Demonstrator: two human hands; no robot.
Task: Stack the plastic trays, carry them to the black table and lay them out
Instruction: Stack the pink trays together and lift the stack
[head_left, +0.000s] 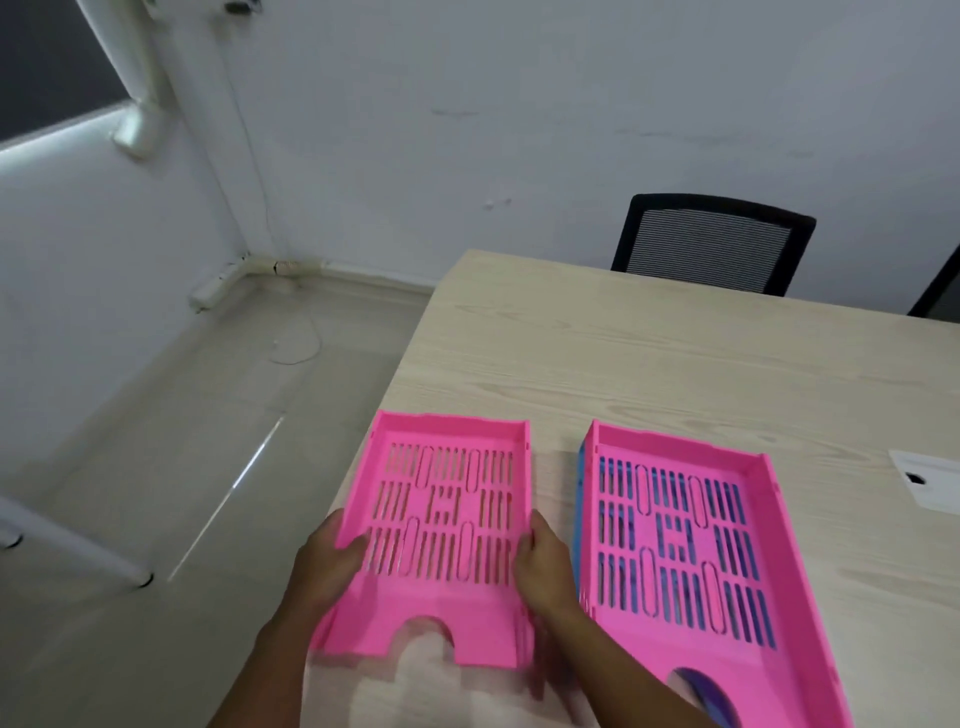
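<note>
- The left hand (332, 564) gripped the left wall of a pink tray (447, 540), thumb inside over the slots.
- The right hand (543, 569) clasped the tray's right wall, fingers curled around it.
- That tray sat at the near left corner of the wooden table (649, 364), partly overhanging the edge.
- Just beside it on the right lay a second pink tray (691, 551), stacked on a blue tray (581, 499).
- A black chair (711, 241) stood at the table's far side.
</note>
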